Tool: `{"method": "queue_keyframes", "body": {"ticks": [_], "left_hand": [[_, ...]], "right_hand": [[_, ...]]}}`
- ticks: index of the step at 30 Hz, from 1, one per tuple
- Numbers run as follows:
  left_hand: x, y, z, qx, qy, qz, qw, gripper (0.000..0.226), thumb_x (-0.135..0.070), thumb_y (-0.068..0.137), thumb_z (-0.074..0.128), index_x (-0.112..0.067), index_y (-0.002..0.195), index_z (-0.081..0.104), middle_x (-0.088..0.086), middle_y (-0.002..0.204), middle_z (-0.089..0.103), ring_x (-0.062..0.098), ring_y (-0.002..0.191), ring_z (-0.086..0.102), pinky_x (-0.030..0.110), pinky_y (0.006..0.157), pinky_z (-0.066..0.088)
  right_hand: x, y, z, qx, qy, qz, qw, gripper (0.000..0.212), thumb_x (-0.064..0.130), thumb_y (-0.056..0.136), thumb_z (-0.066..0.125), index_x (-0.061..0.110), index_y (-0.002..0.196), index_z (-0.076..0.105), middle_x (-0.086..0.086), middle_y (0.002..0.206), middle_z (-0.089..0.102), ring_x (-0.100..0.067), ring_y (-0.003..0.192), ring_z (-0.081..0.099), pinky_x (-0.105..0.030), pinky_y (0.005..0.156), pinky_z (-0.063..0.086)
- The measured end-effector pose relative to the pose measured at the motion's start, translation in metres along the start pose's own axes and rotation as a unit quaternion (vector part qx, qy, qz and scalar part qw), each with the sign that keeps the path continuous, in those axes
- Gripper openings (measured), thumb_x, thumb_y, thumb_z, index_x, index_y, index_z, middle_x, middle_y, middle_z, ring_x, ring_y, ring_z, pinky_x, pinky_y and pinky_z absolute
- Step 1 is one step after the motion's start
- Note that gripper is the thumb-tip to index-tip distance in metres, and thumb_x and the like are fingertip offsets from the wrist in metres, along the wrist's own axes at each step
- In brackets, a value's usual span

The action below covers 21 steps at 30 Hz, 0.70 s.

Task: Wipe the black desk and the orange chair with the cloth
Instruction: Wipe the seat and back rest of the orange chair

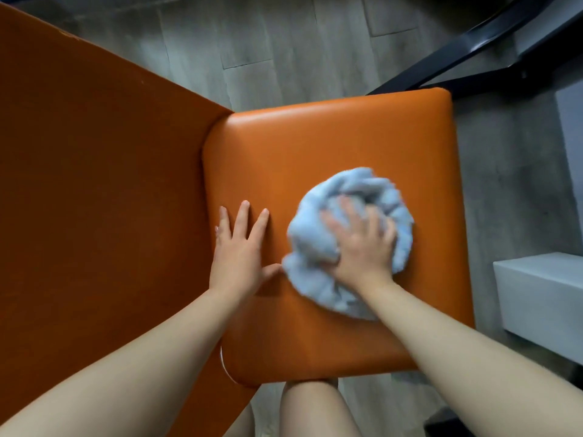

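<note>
The cloth point(350, 244) looks like a fluffy light-blue thing, soft and light, so it'll probably squash flat and slide fine over the smooth seat; it's best taken from the top in a bunch, which is how it's held here; the right hand point(362, 247) is pressed down on it with fingers curled into the folds, cloth blurred at the edges. It's sitting on the orange chair point(315, 146) seat, right of centre; the left hand point(239, 250) is laid flat on the seat just beside it, fingers spread, thumb about touching the cloth's edge. The black desk point(473, 42) is only glimpsed top right, well apart.
</note>
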<state>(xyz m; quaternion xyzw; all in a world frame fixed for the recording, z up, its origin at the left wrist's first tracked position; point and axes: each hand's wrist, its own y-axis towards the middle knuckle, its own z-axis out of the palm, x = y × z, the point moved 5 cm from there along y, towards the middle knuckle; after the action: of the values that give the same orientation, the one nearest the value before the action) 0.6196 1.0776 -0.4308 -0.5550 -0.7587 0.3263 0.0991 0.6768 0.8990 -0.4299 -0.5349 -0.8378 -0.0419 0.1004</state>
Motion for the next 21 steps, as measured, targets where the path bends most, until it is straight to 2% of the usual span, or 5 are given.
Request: {"method": "queue_keyframes", "body": {"ticks": [3, 6, 10, 15, 21], "left_hand": [[0.000, 0.000, -0.001, 0.000, -0.001, 0.002, 1.000, 0.099, -0.052, 0.078, 0.068, -0.030, 0.151, 0.005, 0.002, 0.159, -0.011, 0.037, 0.143, -0.015, 0.047, 0.117, 0.002], [0.001, -0.001, 0.000, -0.002, -0.007, -0.003, 1.000, 0.099, -0.054, 0.078, 0.067, -0.032, 0.151, 0.003, -0.001, 0.159, -0.012, 0.034, 0.144, -0.017, 0.044, 0.117, 0.002], [0.001, -0.001, 0.000, -0.004, -0.011, -0.009, 1.000, 0.099, -0.055, 0.077, 0.067, -0.033, 0.151, 0.003, -0.001, 0.159, -0.012, 0.034, 0.144, -0.018, 0.045, 0.117, 0.001], [0.000, -0.001, 0.000, 0.003, -0.008, -0.011, 1.000, 0.100, -0.055, 0.077, 0.067, -0.032, 0.151, 0.003, 0.001, 0.159, -0.013, 0.035, 0.143, -0.018, 0.045, 0.116, -0.001], [0.001, -0.002, 0.000, 0.002, -0.012, -0.003, 1.000, 0.099, -0.052, 0.076, 0.069, -0.033, 0.151, 0.006, -0.001, 0.159, -0.008, 0.034, 0.144, -0.014, 0.044, 0.117, 0.003]], "right_hand": [[-0.013, 0.016, 0.007, 0.032, -0.038, -0.244, 0.968, 0.061, 0.054, 0.066, 0.044, 0.038, 0.125, 0.041, 0.004, 0.137, 0.035, -0.030, 0.114, 0.038, -0.050, 0.090, 0.034], [-0.089, 0.063, -0.026, -0.044, -0.023, 0.098, 0.994, 0.065, 0.049, 0.068, 0.047, 0.033, 0.131, 0.039, 0.000, 0.142, 0.038, -0.033, 0.119, 0.040, -0.055, 0.092, 0.038], [-0.126, 0.000, -0.048, -0.072, 0.101, 0.491, 0.863, 0.065, 0.039, 0.072, 0.058, 0.027, 0.134, 0.044, 0.002, 0.146, 0.037, -0.035, 0.128, 0.038, -0.050, 0.099, 0.034], [-0.070, -0.017, -0.026, 0.003, 0.018, 0.324, 0.946, 0.064, 0.047, 0.068, 0.061, 0.030, 0.129, 0.054, 0.003, 0.150, 0.034, -0.034, 0.134, 0.029, -0.055, 0.101, 0.025], [-0.093, 0.082, -0.029, 0.014, 0.012, 0.306, 0.952, 0.070, 0.048, 0.074, 0.058, 0.034, 0.139, 0.038, 0.007, 0.154, 0.022, -0.031, 0.136, 0.024, -0.056, 0.106, 0.024]]}}
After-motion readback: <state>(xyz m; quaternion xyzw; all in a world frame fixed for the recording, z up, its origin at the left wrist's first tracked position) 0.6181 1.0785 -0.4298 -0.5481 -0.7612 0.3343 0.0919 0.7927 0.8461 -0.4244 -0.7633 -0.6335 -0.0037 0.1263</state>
